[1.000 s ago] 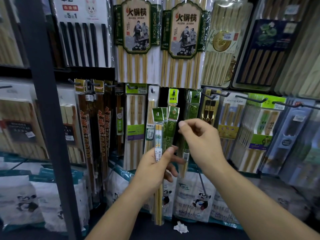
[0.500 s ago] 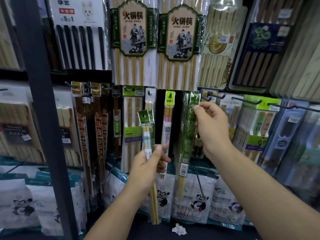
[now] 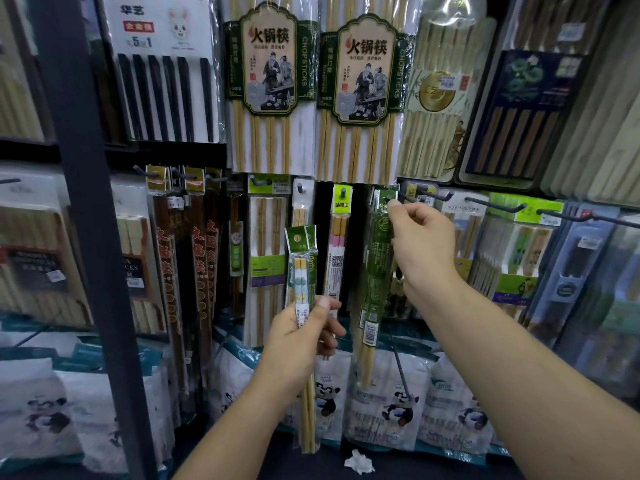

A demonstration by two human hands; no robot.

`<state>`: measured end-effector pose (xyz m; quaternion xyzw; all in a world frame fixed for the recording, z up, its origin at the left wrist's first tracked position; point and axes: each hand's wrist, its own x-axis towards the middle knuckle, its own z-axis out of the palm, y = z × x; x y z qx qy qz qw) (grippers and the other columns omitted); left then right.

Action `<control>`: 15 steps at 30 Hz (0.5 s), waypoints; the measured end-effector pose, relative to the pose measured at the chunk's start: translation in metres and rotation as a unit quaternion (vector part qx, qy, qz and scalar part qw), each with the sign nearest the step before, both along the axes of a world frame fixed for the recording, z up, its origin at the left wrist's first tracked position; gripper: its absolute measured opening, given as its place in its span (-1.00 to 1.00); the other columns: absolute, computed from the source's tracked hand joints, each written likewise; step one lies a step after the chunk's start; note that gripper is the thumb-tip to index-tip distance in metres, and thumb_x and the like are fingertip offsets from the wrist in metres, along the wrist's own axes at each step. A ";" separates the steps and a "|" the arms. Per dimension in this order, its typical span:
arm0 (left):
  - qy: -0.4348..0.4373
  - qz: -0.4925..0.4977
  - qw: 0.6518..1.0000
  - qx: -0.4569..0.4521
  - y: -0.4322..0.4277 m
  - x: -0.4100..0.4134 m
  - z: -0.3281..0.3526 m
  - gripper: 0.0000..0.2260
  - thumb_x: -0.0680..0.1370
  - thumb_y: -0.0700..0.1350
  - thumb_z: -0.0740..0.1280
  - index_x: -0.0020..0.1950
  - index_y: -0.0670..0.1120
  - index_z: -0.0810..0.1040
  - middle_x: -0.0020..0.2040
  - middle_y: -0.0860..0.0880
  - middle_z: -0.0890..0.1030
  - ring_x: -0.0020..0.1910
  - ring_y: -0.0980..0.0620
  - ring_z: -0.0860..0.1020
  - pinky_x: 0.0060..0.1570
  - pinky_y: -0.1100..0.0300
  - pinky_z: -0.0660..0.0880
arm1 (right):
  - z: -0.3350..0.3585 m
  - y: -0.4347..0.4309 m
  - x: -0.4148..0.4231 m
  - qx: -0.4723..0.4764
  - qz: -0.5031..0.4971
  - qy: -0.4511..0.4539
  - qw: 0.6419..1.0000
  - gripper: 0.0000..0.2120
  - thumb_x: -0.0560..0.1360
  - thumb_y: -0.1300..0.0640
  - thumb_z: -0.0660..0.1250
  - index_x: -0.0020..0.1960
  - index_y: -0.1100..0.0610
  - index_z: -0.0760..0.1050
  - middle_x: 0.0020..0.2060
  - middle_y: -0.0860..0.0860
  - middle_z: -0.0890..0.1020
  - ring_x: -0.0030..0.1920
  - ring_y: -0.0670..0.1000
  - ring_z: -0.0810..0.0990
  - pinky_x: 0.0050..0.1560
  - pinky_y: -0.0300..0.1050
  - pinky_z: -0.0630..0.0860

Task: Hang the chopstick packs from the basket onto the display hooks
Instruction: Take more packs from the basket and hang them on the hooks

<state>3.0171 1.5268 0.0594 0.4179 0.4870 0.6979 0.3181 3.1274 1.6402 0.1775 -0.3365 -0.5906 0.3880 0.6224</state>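
Note:
My left hand (image 3: 300,336) grips two slim chopstick packs (image 3: 302,271) with green header cards, held upright in front of the display. My right hand (image 3: 420,242) pinches the top of a green-wrapped chopstick pack (image 3: 375,271) and holds its header at a dark display hook (image 3: 403,198). That pack hangs straight down below my fingers. I cannot tell if the header hole sits on the hook. The basket is out of view.
Hooks with other chopstick packs fill the wall: a pink-banded pack (image 3: 337,244), large bamboo packs (image 3: 273,84) above, bare hook tips (image 3: 498,204) to the right. A dark shelf post (image 3: 90,237) stands at left. Panda-printed bags (image 3: 391,403) line the bottom; crumpled paper (image 3: 359,463) lies below.
My right hand took one green pack from the bunch in my left hand and carried it up and right to the hook. My left hand lowered slightly with the other two packs.

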 end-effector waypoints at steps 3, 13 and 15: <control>0.007 0.000 1.000 0.001 -0.001 0.000 -0.001 -0.75 0.68 0.02 0.25 0.05 -0.07 0.67 -0.29 -0.03 0.64 -0.38 0.08 0.54 -0.33 0.18 0.57 | -0.002 0.003 -0.001 -0.001 -0.013 -0.006 1.000 -0.64 0.60 0.07 0.36 -0.24 0.31 0.49 -0.51 -0.07 0.35 -0.42 -0.08 0.35 0.08 -0.21 0.50; -0.020 -0.055 0.998 -0.002 -0.006 -0.002 0.003 -0.72 0.57 0.29 0.27 -0.05 0.10 0.42 -0.30 0.07 0.48 -0.47 0.14 0.29 -0.53 0.30 0.21 | -0.013 0.009 -0.003 0.027 -0.043 -0.042 0.998 -0.74 0.58 -0.03 0.39 -0.18 0.12 0.56 -0.40 -0.14 0.48 -0.38 -0.19 0.44 -0.21 -0.25 0.40; -0.045 -0.065 0.997 0.003 -0.005 -0.003 0.004 -0.80 0.72 0.07 0.13 -0.05 0.05 0.41 -0.27 0.07 0.52 -0.46 0.13 0.30 -0.53 0.30 0.20 | -0.017 0.001 0.000 0.032 -0.051 -0.041 0.997 -0.77 0.57 -0.04 0.40 -0.13 0.11 0.53 -0.32 -0.10 0.49 -0.34 -0.18 0.44 -0.20 -0.25 0.38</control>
